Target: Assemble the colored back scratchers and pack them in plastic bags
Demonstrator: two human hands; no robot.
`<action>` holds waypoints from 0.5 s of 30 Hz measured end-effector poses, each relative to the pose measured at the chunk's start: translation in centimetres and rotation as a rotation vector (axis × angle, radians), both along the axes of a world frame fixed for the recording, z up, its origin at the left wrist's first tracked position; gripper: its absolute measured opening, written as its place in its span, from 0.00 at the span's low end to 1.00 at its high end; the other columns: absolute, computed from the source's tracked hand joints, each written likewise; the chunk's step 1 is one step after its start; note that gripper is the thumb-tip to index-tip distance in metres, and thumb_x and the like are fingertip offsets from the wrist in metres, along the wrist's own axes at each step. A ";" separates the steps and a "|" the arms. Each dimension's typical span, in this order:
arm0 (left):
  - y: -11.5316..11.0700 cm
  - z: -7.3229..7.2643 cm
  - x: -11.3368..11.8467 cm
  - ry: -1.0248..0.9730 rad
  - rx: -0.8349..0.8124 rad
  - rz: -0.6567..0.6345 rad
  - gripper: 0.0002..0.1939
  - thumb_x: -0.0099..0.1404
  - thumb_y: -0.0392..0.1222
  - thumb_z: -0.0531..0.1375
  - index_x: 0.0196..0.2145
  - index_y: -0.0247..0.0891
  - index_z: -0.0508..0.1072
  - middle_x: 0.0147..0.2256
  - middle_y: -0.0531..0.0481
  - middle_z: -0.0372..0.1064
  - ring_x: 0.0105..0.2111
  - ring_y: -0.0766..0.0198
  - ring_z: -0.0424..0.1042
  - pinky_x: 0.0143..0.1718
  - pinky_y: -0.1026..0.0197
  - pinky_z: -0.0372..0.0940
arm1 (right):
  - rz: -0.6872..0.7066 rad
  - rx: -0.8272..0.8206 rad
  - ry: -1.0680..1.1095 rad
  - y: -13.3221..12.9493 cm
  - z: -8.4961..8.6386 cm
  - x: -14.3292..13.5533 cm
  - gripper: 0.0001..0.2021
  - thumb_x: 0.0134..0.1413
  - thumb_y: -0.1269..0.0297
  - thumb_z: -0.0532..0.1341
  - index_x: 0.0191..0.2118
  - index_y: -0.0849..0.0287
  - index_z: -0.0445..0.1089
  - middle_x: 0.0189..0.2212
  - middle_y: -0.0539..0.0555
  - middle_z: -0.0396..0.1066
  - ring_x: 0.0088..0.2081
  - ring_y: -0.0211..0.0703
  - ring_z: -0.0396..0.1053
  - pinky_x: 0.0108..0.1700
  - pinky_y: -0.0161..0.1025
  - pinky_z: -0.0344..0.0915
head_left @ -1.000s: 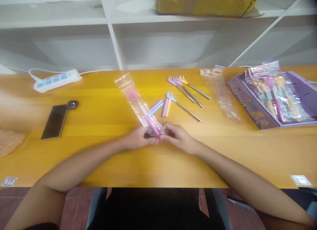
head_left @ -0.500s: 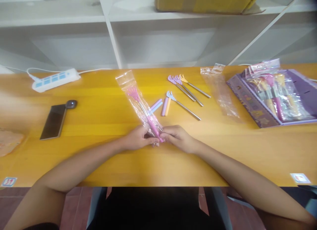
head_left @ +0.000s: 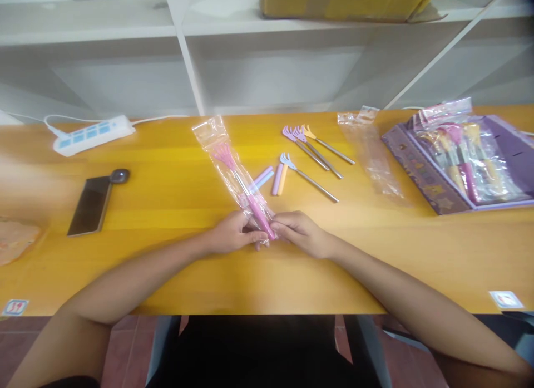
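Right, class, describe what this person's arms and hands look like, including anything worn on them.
The left hand and right hand are ungloved, with bare wrists and forearms; no watch or bracelet shows. A black sleeve edges the left upper arm. No sleeve is visible on the right.

A power strip (head_left: 94, 135) lies beyond the phone (head_left: 89, 206), and a dark rounded piece (head_left: 120, 176) sits at the phone's far right corner. Left of the phone is an orange item (head_left: 16, 240), partly out of view. Beyond the phone, to its right, a box (head_left: 342, 3) stands on a shelf (head_left: 225, 27). A sticker (head_left: 15, 307) lies nearer than the phone.
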State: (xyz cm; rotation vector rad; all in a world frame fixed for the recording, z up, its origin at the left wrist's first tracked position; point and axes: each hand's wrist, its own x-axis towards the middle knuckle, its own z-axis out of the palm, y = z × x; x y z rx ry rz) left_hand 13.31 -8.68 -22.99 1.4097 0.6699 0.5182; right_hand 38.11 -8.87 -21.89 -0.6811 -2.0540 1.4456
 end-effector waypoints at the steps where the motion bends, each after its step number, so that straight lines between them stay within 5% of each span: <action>1: 0.0 0.0 0.0 -0.011 -0.004 0.000 0.20 0.72 0.56 0.68 0.46 0.34 0.79 0.38 0.42 0.81 0.32 0.62 0.80 0.37 0.59 0.76 | 0.004 0.031 0.006 0.0 0.0 0.0 0.22 0.83 0.54 0.51 0.41 0.60 0.76 0.37 0.53 0.79 0.34 0.35 0.72 0.40 0.32 0.67; 5: 0.0 -0.3 -0.2 -0.075 -0.017 0.060 0.22 0.74 0.59 0.66 0.48 0.35 0.76 0.35 0.46 0.79 0.27 0.66 0.76 0.31 0.63 0.71 | 0.013 0.324 -0.022 0.1 0.0 -0.1 0.15 0.81 0.64 0.52 0.42 0.58 0.74 0.38 0.54 0.80 0.38 0.37 0.77 0.44 0.33 0.68; 11: 2.3 -0.8 -0.9 -0.317 0.132 0.783 0.19 0.71 0.60 0.68 0.45 0.42 0.75 0.34 0.54 0.73 0.30 0.69 0.71 0.33 0.66 0.67 | 0.094 0.799 -0.141 -1.3 -0.3 -0.6 0.10 0.72 0.70 0.57 0.36 0.56 0.71 0.27 0.50 0.72 0.28 0.38 0.66 0.34 0.38 0.59; 15: 4.5 -0.8 -1.5 -0.455 0.140 0.963 0.17 0.68 0.56 0.72 0.41 0.41 0.75 0.35 0.54 0.71 0.33 0.68 0.71 0.35 0.66 0.68 | 0.204 0.889 -0.157 -2.6 -0.7 -1.2 0.12 0.71 0.68 0.58 0.32 0.55 0.67 0.25 0.49 0.69 0.26 0.39 0.63 0.33 0.40 0.59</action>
